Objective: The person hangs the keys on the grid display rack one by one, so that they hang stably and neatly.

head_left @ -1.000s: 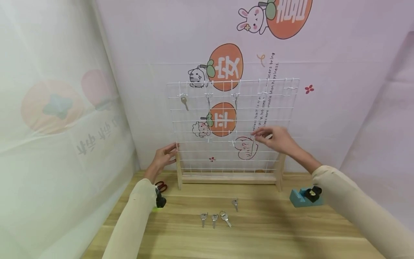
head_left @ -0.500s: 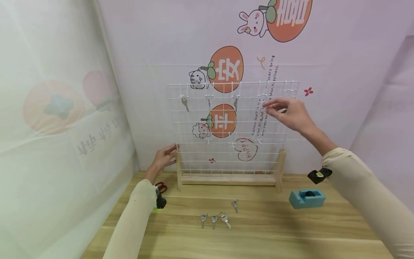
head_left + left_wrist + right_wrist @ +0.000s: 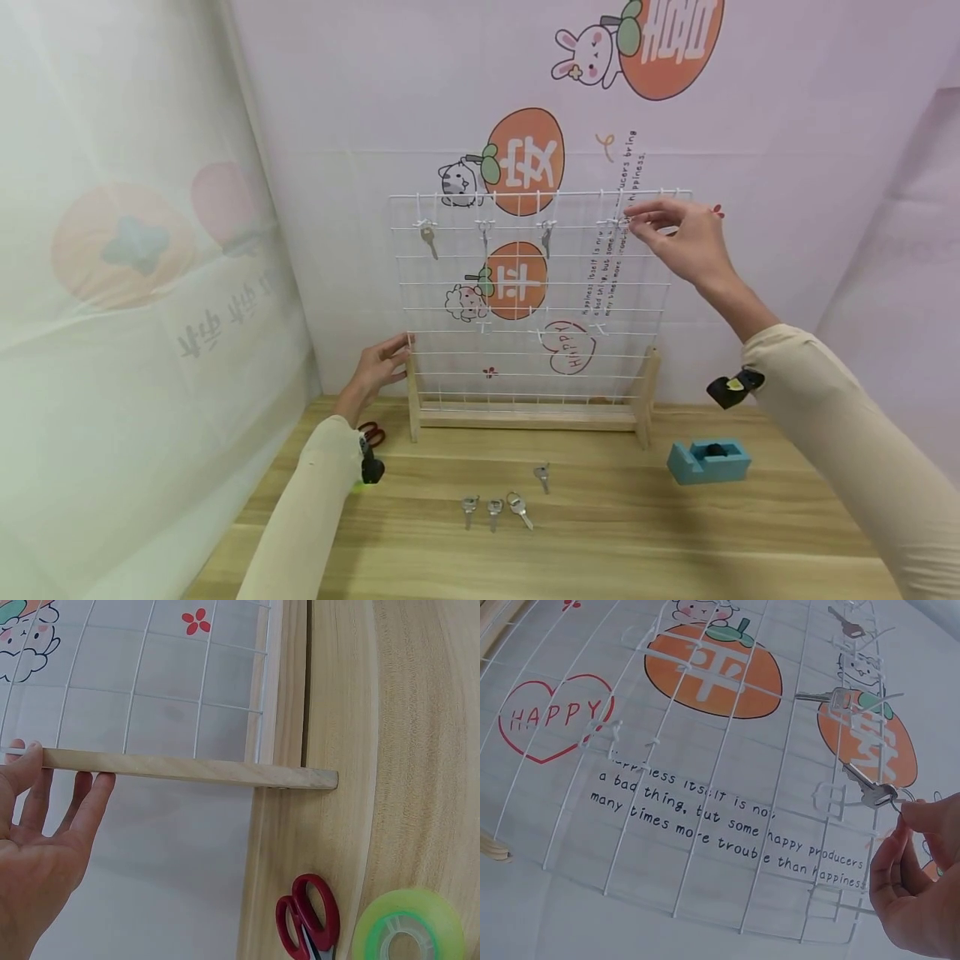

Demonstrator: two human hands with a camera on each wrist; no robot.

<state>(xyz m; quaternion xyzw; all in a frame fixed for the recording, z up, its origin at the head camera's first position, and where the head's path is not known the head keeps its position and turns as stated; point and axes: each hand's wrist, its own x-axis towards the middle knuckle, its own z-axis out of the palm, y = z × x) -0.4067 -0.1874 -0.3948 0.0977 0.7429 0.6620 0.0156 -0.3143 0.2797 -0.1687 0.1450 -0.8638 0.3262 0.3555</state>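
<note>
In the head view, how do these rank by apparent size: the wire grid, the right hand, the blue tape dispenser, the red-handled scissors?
Wire grid
Right hand
Blue tape dispenser
Red-handled scissors: partly hidden, visible part only

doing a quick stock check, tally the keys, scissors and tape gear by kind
Keys: 8 (4 on the table, 3 hanging on the rack, 1 held in the right fingers)
Scissors: 1
Tape dispenser: 1
Loose tape roll: 1
Total: 11
</note>
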